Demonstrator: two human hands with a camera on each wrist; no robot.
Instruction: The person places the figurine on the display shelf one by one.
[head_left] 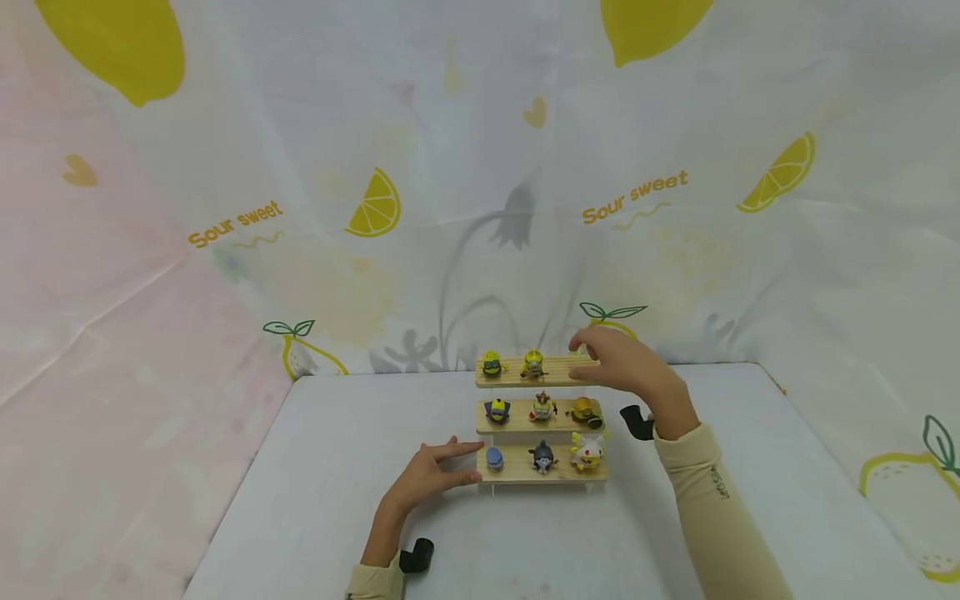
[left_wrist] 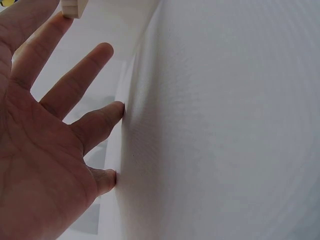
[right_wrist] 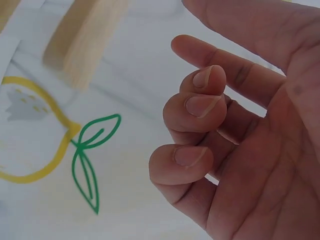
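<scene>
A three-tier wooden display shelf (head_left: 517,476) stands on the table with small toy figures on its tiers. My left hand (head_left: 429,477) is at the left end of the bottom tier, fingers spread, a fingertip touching the plank (left_wrist: 74,8) in the left wrist view. My right hand (head_left: 626,364) is over the right end of the top tier, its fingers loosely bent with nothing visible between them. Two yellow figures, one (head_left: 491,363) at the left and one (head_left: 533,363) in the middle, stand on the top tier. The hand partly covers that tier's right end.
The middle tier carries a caped figure (head_left: 497,411), a hatted figure (head_left: 542,407) and an orange-yellow figure (head_left: 584,412). On the bottom tier are a blue figure (head_left: 494,458), a dark grey figure (head_left: 542,457) and a white-yellow figure (head_left: 587,452). A lemon-print cloth (head_left: 465,275) hangs behind the white table (head_left: 337,442).
</scene>
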